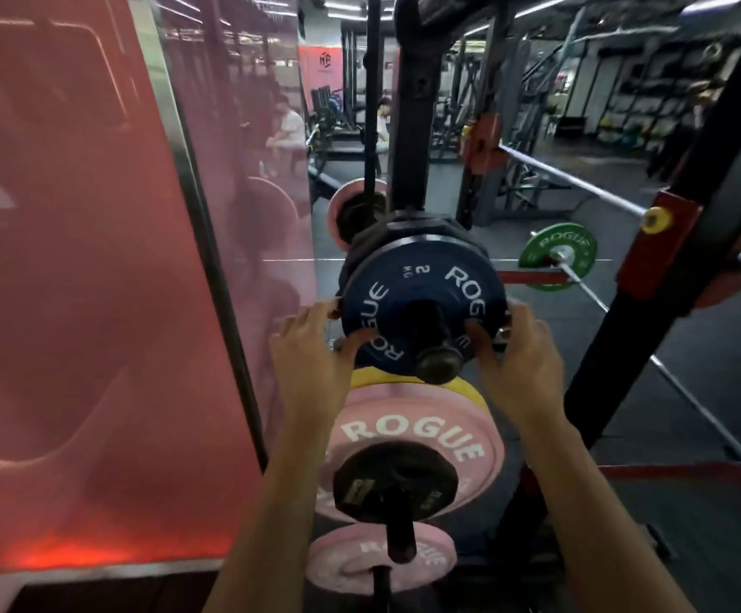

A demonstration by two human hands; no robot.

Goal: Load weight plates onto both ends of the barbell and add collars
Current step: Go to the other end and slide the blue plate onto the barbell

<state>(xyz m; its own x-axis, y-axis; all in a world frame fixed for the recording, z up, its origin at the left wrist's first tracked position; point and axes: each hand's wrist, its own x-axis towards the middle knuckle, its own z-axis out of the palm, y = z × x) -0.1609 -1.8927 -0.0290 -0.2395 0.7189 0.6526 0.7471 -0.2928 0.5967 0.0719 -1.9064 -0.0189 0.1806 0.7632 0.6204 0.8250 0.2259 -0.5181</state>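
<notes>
A small dark blue 2 kg weight plate [422, 298] sits on a black storage peg [437, 347] of the rack. My left hand [315, 347] grips its left edge and my right hand [519, 351] grips its right edge. Darker plates are stacked behind it on the same peg. Below hang a pink plate [408, 431] with a yellow plate [470, 389] behind it, a small black plate [393, 482] in front, and a lower pink plate [346, 564]. The barbell [581, 181] rests across the rack at right. A green plate [556, 254] sits on another bar on the floor.
A mirror wall with a red panel [94, 280] stands close on my left. The black rack upright [669, 258] with a red bar hook [660, 245] rises at right. People sit on benches in the far background. Dark rubber floor lies beyond.
</notes>
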